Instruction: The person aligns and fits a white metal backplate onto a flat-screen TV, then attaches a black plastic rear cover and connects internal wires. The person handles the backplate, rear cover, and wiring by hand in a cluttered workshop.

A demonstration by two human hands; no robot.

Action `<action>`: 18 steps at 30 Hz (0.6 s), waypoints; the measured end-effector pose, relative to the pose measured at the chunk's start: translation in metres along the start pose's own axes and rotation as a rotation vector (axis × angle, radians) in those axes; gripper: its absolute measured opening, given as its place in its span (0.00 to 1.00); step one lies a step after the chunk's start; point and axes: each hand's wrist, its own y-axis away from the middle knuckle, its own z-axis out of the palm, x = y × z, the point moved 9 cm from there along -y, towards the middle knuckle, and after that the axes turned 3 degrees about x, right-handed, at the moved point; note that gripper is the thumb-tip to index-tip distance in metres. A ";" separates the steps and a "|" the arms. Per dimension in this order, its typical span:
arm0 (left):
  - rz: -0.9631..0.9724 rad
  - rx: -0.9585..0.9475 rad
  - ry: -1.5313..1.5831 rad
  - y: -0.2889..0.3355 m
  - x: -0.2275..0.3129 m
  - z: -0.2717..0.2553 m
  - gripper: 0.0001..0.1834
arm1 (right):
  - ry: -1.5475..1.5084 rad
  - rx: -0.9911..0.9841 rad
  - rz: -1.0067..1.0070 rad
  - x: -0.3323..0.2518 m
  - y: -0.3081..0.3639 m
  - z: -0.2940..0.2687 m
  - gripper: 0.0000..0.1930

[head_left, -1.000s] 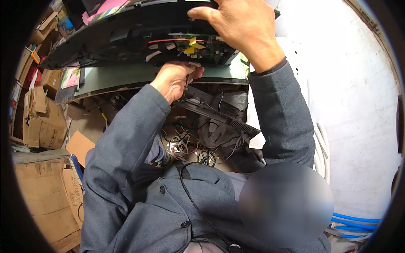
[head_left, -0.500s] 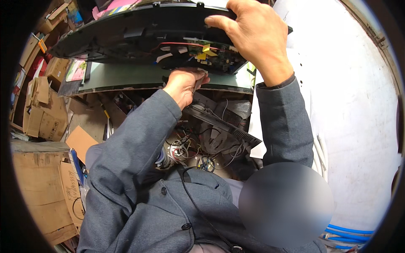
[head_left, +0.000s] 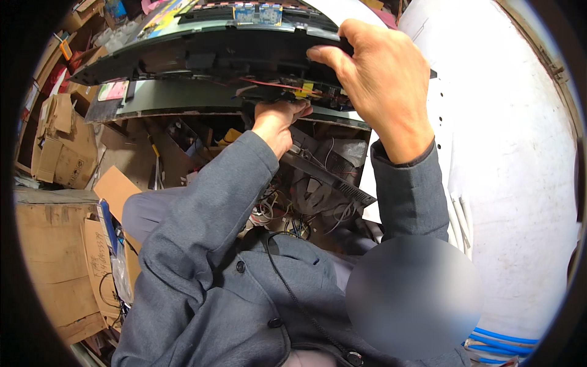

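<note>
Overhead, black panel (head_left: 202, 58), wires exposed; right hand (head_left: 379, 79) grips edge, left hand (head_left: 278, 119) pinches underneath.

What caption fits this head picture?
Both hands, right hand and left hand, grip a long black plastic panel with wires.

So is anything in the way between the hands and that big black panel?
Nothing visible: the right hand already grips the black panel at its edge, and the left hand presses up against its underside near the coloured wires.

- To my left I see stacked cardboard boxes (head_left: 58, 137).
- A loose cardboard sheet (head_left: 113, 191) lies nearby.
- Blue hoses (head_left: 501, 342) show lower right.
- White sheeting (head_left: 507, 183) covers the right side.
</note>
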 end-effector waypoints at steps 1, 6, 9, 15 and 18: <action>-0.013 0.007 0.012 0.000 -0.003 -0.003 0.12 | -0.010 -0.011 -0.004 -0.002 0.002 0.000 0.20; 0.007 0.008 0.038 -0.003 -0.009 -0.001 0.10 | -0.007 -0.005 -0.021 -0.005 0.010 0.004 0.19; 0.024 0.034 0.060 -0.001 -0.011 0.000 0.09 | -0.027 0.003 -0.019 -0.004 0.011 0.007 0.19; 0.042 0.059 0.139 -0.011 -0.015 0.000 0.07 | -0.030 0.018 -0.041 -0.007 0.009 0.008 0.19; 0.049 0.081 0.200 -0.013 -0.017 -0.002 0.06 | -0.021 -0.051 0.006 -0.005 0.007 0.014 0.19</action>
